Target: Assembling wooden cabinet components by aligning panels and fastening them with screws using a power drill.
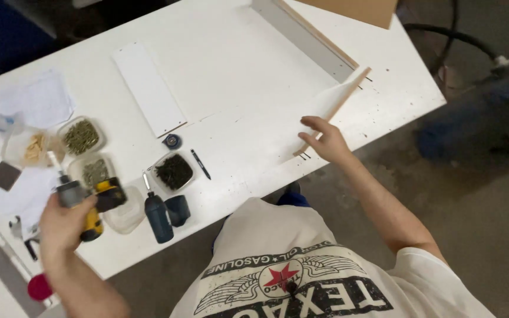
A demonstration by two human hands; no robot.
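- Left hand (60, 227), lower left of the frame, is gripping a yellow-and-black cordless drill (89, 200) by the handle, fingers wrapped tight; the chuck and bit are pointing up-left, the tool tilted above the white worktable (237, 76).
- Right hand (325, 140), right of centre, is resting on the near end of a narrow white panel strip (332, 106), fingers spread flat across it, arm extending back toward the lower right.
- The strip is showing a raw wood-coloured edge and is lying diagonally, its far end touching a larger white board (307, 38) standing on edge at upper centre.
- Clear plastic tubs are sitting in a cluster at the left: one (81, 136) holding brassy screws, one (95, 172) holding greyish screws, one (174, 171) holding dark screws, one (34, 147) holding pale wooden pieces.
- A dark drill battery (159, 217) is standing just right of the drill, near the table's front edge.
- A flat white panel (148, 88) is lying loose at upper left; a black pen (200, 164) is lying beside the dark-screw tub.
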